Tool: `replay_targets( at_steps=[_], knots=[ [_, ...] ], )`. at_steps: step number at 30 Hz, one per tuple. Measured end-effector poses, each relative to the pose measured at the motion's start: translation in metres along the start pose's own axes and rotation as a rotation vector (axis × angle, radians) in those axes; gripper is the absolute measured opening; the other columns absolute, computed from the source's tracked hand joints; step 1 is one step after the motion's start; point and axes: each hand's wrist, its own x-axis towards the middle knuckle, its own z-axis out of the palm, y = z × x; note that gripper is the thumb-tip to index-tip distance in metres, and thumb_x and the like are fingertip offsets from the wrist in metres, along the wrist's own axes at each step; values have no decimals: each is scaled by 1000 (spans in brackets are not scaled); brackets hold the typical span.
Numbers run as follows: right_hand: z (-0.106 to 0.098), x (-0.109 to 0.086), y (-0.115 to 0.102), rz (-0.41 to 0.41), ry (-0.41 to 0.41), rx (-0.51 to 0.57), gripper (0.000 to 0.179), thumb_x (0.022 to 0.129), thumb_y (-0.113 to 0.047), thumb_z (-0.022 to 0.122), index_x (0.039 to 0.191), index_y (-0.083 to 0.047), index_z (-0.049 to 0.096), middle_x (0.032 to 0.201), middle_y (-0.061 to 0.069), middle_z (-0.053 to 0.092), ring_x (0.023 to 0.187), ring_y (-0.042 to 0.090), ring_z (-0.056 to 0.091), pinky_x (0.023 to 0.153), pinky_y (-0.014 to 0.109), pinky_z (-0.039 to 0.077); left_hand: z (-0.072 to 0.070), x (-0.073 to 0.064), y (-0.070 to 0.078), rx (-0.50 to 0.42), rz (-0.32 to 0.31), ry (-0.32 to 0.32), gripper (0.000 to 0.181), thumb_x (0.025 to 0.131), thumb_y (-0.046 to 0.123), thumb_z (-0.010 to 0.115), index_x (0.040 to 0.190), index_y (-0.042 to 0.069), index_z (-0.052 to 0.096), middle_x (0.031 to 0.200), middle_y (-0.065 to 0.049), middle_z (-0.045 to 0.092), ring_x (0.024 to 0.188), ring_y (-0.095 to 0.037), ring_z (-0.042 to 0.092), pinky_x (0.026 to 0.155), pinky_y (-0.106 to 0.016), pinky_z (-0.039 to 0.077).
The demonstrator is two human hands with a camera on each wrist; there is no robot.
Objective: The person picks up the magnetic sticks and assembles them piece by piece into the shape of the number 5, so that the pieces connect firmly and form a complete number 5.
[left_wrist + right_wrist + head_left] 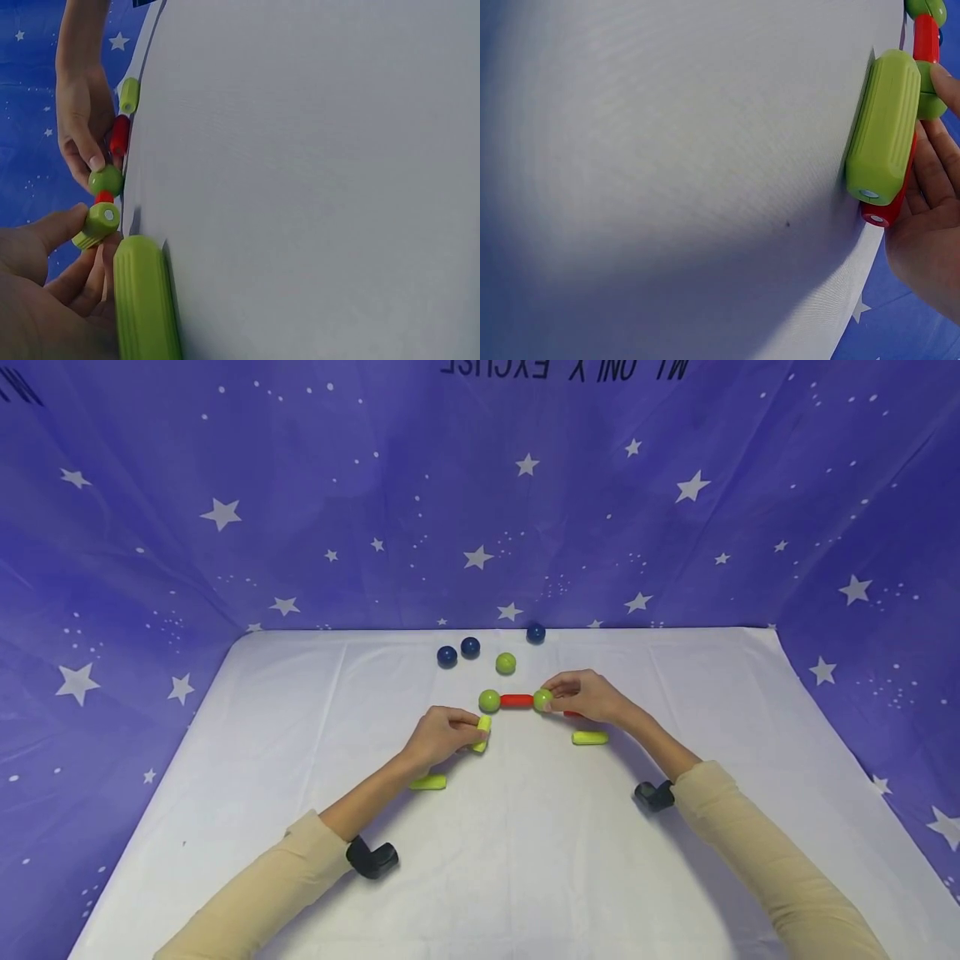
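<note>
My left hand (441, 735) pinches a yellow-green ribbed rod (483, 724) between thumb and fingers; the left wrist view shows a pale disc in its end. Just beyond it lies a red rod (516, 700) with a green ball at each end. The thumb and fingers of my right hand (594, 696) pinch the right-hand green ball (541, 701). The left-hand green ball (489, 700) sits near the tip of the held rod. Partly hidden under my right hand is a second red rod (877, 218).
One yellow-green rod (590, 738) lies below my right hand, another (428, 782) by my left wrist. Farther back on the white-covered table (510, 860) are a loose green ball (506, 663) and three dark blue balls (470, 647). A starry blue curtain (420, 527) hangs behind.
</note>
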Motion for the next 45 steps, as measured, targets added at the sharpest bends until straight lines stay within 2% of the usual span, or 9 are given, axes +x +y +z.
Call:
replay_targets(
  at_steps=[11,20,36,45],
  knots=[
    [-1,0,-1,4,3,14,36,89,-19,77,120,-4,69,112,12,70,112,31,62,96,43,49,6,5,3,-26,-48,27,29,84,17,81,108,1,74,84,-3,74,71,-12,66,64,-21,51],
    [0,2,0,-15,-1,23,35,90,-19,76,120,-3,69,111,12,70,113,33,62,100,46,46,9,8,5,-12,-70,58,31,83,19,83,106,1,74,81,-2,74,69,-11,66,64,-20,50],
    [1,1,0,10,3,13,35,89,-19,77,120,-6,70,110,11,70,112,31,62,99,45,47,14,13,8,13,-94,69,33,83,23,83,105,1,73,80,-1,73,69,-11,66,63,-21,50],
    [0,1,1,14,1,11,35,88,-19,78,120,-6,70,111,11,70,113,31,61,100,45,46,15,16,7,12,-96,75,28,83,21,83,100,1,74,78,-1,73,66,-10,64,60,-20,49]
  ],
)
